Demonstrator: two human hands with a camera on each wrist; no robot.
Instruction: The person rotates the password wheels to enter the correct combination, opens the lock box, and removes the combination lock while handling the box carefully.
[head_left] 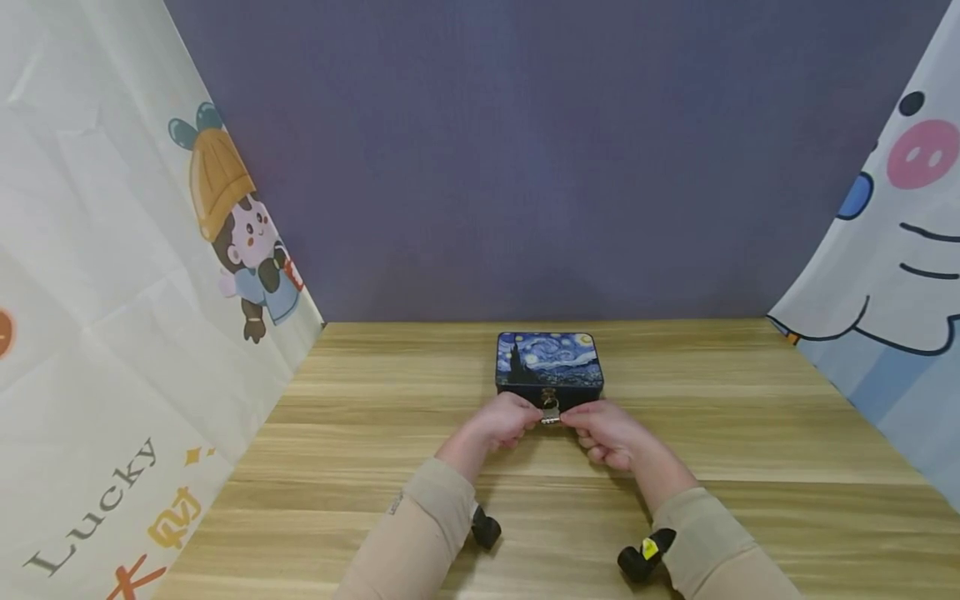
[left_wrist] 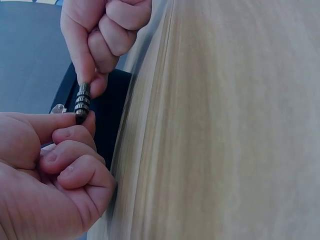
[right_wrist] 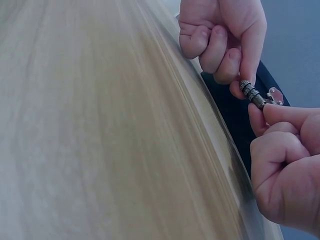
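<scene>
A small tin box (head_left: 551,360) with a swirling blue night-sky picture on its lid lies closed on the table. From the clasp (head_left: 548,393) at its front hangs a combination padlock (head_left: 551,414), its ridged number dials showing in both wrist views. My left hand (head_left: 508,419) pinches one end of the padlock between thumb and forefinger, the other fingers curled in. At the opposite end, my right hand (head_left: 609,433) pinches it the same way. The fingertips hide both ends of the padlock's body.
Wood-grain table (head_left: 360,475) surrounds the box. A dark blue-grey panel (head_left: 525,167) rises behind it, with printed curtains on the left (head_left: 90,250) and right (head_left: 900,275). Black wrist cameras (head_left: 486,528) sit by both sleeves.
</scene>
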